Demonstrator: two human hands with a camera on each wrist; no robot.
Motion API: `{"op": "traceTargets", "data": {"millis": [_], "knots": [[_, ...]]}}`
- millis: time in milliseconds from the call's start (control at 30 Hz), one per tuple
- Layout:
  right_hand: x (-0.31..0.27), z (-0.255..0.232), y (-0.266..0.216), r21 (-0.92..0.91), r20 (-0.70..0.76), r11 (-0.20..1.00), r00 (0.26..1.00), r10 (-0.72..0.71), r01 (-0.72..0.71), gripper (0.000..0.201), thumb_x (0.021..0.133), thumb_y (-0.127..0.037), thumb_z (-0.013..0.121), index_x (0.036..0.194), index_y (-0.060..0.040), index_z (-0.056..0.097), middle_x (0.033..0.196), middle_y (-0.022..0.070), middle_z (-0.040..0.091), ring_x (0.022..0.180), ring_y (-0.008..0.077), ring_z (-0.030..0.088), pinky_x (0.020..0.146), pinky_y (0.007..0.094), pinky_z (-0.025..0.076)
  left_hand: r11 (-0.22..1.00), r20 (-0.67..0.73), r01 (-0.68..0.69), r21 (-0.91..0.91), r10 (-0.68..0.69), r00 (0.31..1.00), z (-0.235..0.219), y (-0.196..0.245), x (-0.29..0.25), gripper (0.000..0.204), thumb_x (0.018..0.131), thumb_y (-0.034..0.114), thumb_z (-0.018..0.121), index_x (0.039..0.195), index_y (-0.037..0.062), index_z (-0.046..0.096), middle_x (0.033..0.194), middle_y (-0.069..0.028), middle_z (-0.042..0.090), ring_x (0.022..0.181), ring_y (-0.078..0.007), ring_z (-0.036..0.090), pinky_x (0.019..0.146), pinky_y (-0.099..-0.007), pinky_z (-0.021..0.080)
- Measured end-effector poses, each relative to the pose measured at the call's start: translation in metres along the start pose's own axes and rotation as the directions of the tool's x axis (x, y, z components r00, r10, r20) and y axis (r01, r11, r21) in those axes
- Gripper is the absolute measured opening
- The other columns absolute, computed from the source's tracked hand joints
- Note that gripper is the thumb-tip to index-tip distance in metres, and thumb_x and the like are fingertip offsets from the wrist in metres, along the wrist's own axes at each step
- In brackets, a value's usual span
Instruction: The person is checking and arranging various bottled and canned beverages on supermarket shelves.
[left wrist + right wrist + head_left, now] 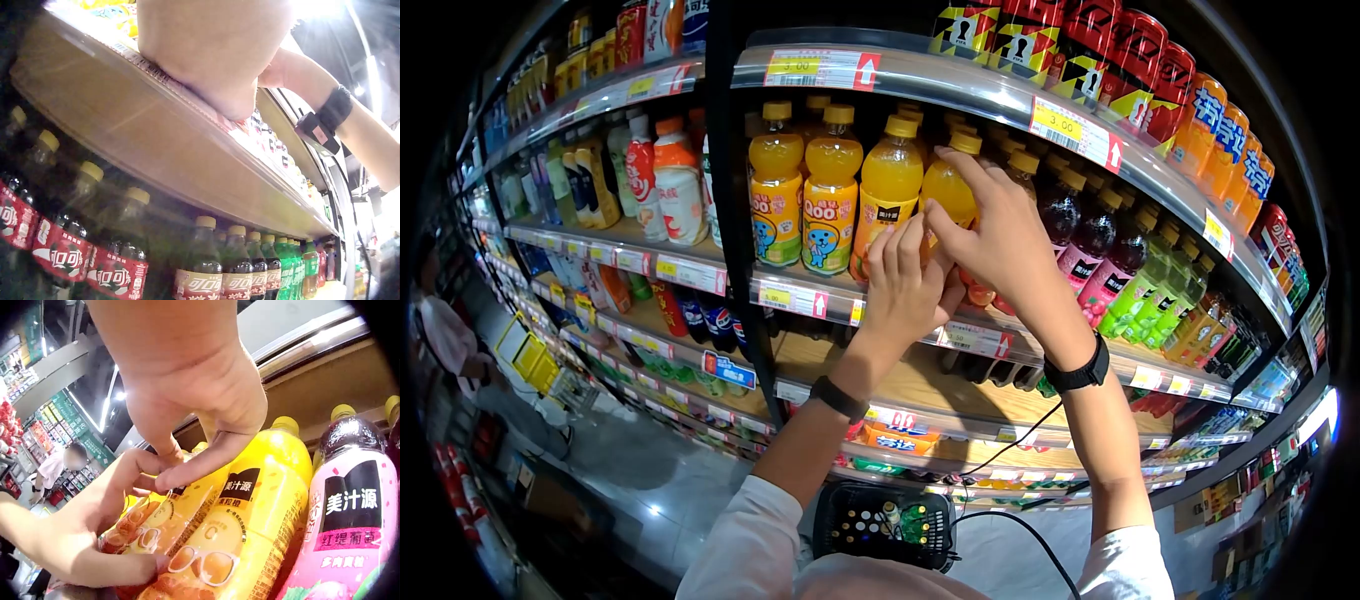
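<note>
My left hand (pixel 908 285) lies low against the front of a yellow-capped orange juice bottle (pixel 890 185) on the middle shelf, fingers fairly straight and pointing up. In the right wrist view its thumb (pixel 134 569) reaches across the label of the neighbouring orange juice bottle (pixel 250 512). Above it my right hand (pixel 1010 225) extends over that second bottle (pixel 948 190), fingertips close by the cap and thumb toward the label. Both hands' fingertips come together before the bottles. In the left wrist view, the left hand (pixel 212 56) overlaps the shelf edge.
Qoo bottles (pixel 828 195) stand left of the orange juice, purple grape juice bottles (pixel 350 506) right. A shelf lip with price tags (pixel 790 297) runs below the hands. Cola bottles (pixel 115 262) fill the shelf underneath. A black basket (pixel 880 560) with bottles sits on the floor.
</note>
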State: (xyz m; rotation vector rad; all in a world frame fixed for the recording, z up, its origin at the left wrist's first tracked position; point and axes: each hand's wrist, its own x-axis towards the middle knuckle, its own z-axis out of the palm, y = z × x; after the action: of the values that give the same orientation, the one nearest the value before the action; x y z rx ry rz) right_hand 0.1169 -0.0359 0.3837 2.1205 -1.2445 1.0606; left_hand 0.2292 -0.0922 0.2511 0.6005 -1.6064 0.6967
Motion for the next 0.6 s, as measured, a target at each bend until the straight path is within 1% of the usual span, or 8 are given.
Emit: {"op": "traceTargets", "data": {"millis": [133,200,233,267,367,467,533,600], "knots": [[-0.005,-0.009,-0.005,0.093,-0.022,0.995,0.999,-0.024,0.026,0.051,0.092,-0.023,0.072,0.14,-0.0086,0.063,0.124,0.0277,0.065,0.103,0.0461,0.069,0.088,0.0497,0.057,0.999,-0.044,0.008,-0.038,-0.009,0.999,0.004,-0.002,-0.001,0.072,0.081,0.034,0.084,0.137,0.0047,0.05,0.149,-0.0239,0.043,0.135,-0.0393,0.043,0.112,-0.0564,0.031],[-0.009,-0.023,-0.015,0.118,0.007,0.993,1.0,-0.005,0.004,0.049,0.091,-0.021,0.073,0.138,-0.0091,0.064,0.124,0.0255,0.066,0.097,0.0435,0.071,0.083,0.0484,0.058,0.992,-0.161,0.001,-0.123,-0.021,0.987,0.005,-0.004,0.001,0.078,0.08,0.033,0.086,0.139,0.0083,0.042,0.147,-0.0224,0.045,0.134,-0.0388,0.044,0.11,-0.0565,0.032],[-0.013,-0.028,-0.019,0.145,0.038,0.989,0.999,0.017,-0.022,0.047,0.091,-0.018,0.075,0.136,-0.0095,0.065,0.124,0.0234,0.066,0.091,0.0408,0.072,0.078,0.047,0.059,0.985,-0.178,0.033,-0.167,-0.063,0.982,0.002,-0.003,0.002,0.075,0.081,0.027,0.084,0.141,0.0162,0.041,0.145,-0.0186,0.046,0.131,-0.0368,0.05,0.112,-0.0545,0.033],[-0.018,-0.03,-0.021,0.143,0.037,0.989,0.999,0.021,-0.027,0.047,0.091,-0.018,0.075,0.136,-0.0095,0.065,0.124,0.0234,0.066,0.091,0.0408,0.072,0.078,0.047,0.059,0.985,-0.176,0.031,-0.17,-0.062,0.983,0.003,-0.002,0.001,0.075,0.081,0.027,0.084,0.141,0.0162,0.041,0.145,-0.0186,0.046,0.131,-0.0368,0.05,0.112,-0.0545,0.033],[-0.032,-0.032,-0.018,0.103,-0.099,0.988,0.99,-0.101,0.111,0.049,0.089,-0.02,0.079,0.136,-0.0136,0.068,0.131,0.0217,0.067,0.07,0.0331,0.073,0.06,0.0378,0.059,0.984,-0.284,-0.06,-0.165,0.011,0.959,0.007,-0.005,0.0,0.078,0.082,0.032,0.086,0.143,0.0163,0.04,0.147,-0.0206,0.046,0.132,-0.0375,0.049,0.109,-0.0547,0.033],[-0.04,-0.045,-0.023,-0.018,-0.239,0.982,0.953,-0.186,0.187,0.052,0.087,-0.022,0.083,0.137,-0.0171,0.069,0.133,0.0223,0.067,0.073,0.0317,0.074,0.06,0.0354,0.06,0.974,-0.3,-0.048,-0.222,-0.022,0.954,0.004,-0.007,0.001,0.085,0.081,0.033,0.088,0.147,0.0153,0.038,0.149,-0.022,0.045,0.13,-0.0381,0.049,0.107,-0.054,0.034],[-0.038,-0.055,-0.025,0.055,-0.336,0.965,0.915,-0.224,0.256,0.052,0.082,-0.017,0.088,0.132,-0.0145,0.073,0.132,0.0222,0.068,0.077,0.0267,0.076,0.061,0.0325,0.06,0.977,-0.302,-0.038,-0.21,-0.028,0.953,-0.002,-0.009,0.002,0.091,0.081,0.042,0.087,0.151,0.0139,0.035,0.15,-0.0225,0.045,0.129,-0.0387,0.051,0.105,-0.0541,0.036],[-0.037,-0.067,-0.027,0.037,-0.368,0.957,0.894,-0.254,0.287,0.052,0.082,-0.014,0.087,0.132,-0.0104,0.072,0.128,0.0201,0.071,0.071,0.0196,0.072,0.058,0.0283,0.056,0.903,-0.265,-0.118,-0.413,0.005,0.964,-0.01,-0.012,-0.002,0.094,0.082,0.055,0.083,0.151,0.0123,0.036,0.146,-0.0218,0.049,0.128,-0.0392,0.052,0.103,-0.0547,0.037]]}}
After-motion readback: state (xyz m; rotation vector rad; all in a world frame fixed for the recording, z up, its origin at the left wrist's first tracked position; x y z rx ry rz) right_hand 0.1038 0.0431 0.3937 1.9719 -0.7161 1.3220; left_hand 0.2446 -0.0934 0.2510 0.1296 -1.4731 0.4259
